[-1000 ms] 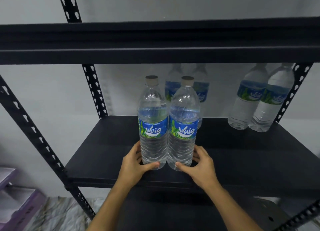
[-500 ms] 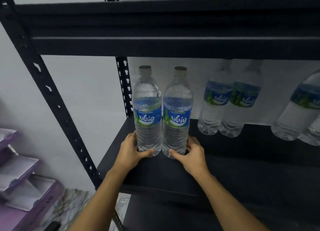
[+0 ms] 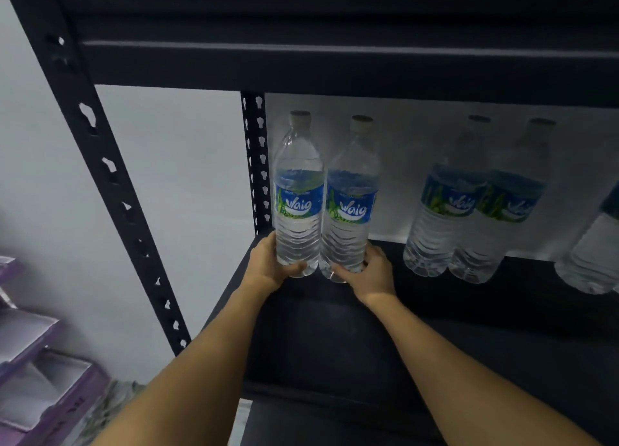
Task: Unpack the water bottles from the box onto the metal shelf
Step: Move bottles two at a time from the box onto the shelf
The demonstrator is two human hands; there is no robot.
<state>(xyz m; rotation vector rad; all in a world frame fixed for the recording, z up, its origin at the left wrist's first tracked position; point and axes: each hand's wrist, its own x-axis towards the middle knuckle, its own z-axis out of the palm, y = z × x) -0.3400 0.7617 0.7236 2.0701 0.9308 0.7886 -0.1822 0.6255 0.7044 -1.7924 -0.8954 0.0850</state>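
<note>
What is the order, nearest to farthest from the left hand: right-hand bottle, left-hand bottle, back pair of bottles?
1. The left-hand bottle, gripped by the left hand.
2. The right-hand bottle, just to its right.
3. The back pair of bottles, farther right, by the wall.

The light was dim and cool. The black metal shelf (image 3: 335,345) lost nearly all detail at centre and top; the pale wall (image 3: 184,177) at left glowed softly. The left front bottle (image 3: 298,211) and right front bottle (image 3: 350,217) were fairly crisp, the rear bottles (image 3: 445,217) at right blurred. The upright (image 3: 100,144) at left leaned, distorted.
</note>
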